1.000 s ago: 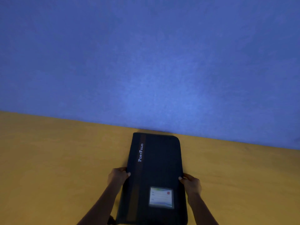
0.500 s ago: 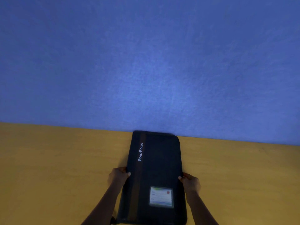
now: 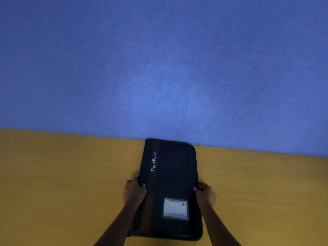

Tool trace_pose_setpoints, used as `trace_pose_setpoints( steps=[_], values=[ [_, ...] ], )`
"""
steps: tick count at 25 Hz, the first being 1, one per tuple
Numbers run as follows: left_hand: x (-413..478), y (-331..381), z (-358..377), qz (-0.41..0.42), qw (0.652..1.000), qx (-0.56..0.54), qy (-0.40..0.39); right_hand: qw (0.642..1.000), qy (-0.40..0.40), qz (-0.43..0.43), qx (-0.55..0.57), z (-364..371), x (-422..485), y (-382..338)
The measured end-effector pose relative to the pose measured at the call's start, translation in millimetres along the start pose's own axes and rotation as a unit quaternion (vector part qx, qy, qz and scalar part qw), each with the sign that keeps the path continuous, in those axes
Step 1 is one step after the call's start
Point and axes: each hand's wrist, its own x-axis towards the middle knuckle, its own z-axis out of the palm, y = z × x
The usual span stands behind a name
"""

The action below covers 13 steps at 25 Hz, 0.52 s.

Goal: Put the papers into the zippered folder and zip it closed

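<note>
- Dark zippered folder (image 3: 170, 189) flat on the yellow table (image 3: 62, 174), far end right up against the blue wall (image 3: 159, 68), cover closed.
- "PortFolio" printed up a brown stripe, small label card (image 3: 175, 208) near the close end.
- Left hand (image 3: 134, 191) clamped on the left edge, thumb over the top.
- Right hand (image 3: 205, 193) gripping the right edge the same way.
- No papers in sight.

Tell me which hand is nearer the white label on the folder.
Right. The right hand grips the folder on its right edge, just up and right of the label. The left hand grips the opposite edge, farther across the cover.
</note>
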Motion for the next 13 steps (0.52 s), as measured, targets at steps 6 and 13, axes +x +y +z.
trace_pose_setpoints(
  steps=[6, 13],
  values=[
    [-56.6, 21.4, 32.4, 0.122, 0.978, 0.152, 0.077, 0.979, -0.019, -0.159, -0.124, -12.3, -15.3, 3.6],
    [-116.4, 83.4, 68.0, 0.232, 0.945, 0.212, 0.09, 0.923, 0.028, -0.309, -0.227, -64.2, -24.3, 22.3]
  ],
)
